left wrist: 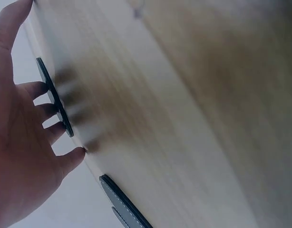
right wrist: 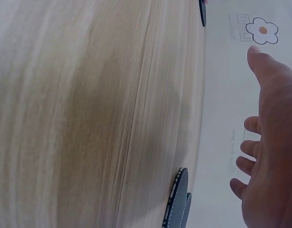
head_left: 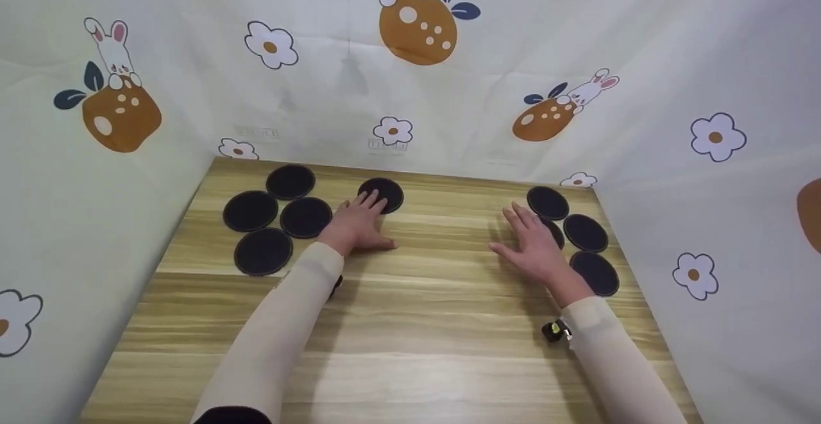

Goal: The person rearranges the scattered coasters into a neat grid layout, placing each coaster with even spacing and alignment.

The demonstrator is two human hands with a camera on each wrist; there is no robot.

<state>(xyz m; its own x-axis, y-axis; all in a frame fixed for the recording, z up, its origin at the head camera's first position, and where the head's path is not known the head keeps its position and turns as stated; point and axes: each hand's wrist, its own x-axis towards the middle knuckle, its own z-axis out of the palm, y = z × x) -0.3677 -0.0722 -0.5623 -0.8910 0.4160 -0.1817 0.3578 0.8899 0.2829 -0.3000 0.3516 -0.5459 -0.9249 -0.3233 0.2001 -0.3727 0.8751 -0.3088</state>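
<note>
My left hand [head_left: 356,224], fingers spread, rests its fingertips on a round black coaster [head_left: 392,194] near the table's back edge. In the left wrist view those fingers reach down onto the coaster [left wrist: 55,99], seen edge-on. Over the right side of the table, my right hand [head_left: 531,244] holds nothing, its fingers extended and thumb apart. It partly covers one black coaster [head_left: 554,234] of the right-hand group. The right wrist view has this hand [right wrist: 279,147] raised off the wood, above a stitched-edge coaster [right wrist: 176,202].
Several more black coasters [head_left: 263,251] lie grouped at the back left of the wooden table [head_left: 410,321]. Others, such as one coaster [head_left: 585,233], lie at the back right. A printed cloth [head_left: 321,97] hangs around the back and sides. A small black device [head_left: 554,330] is at the right wrist.
</note>
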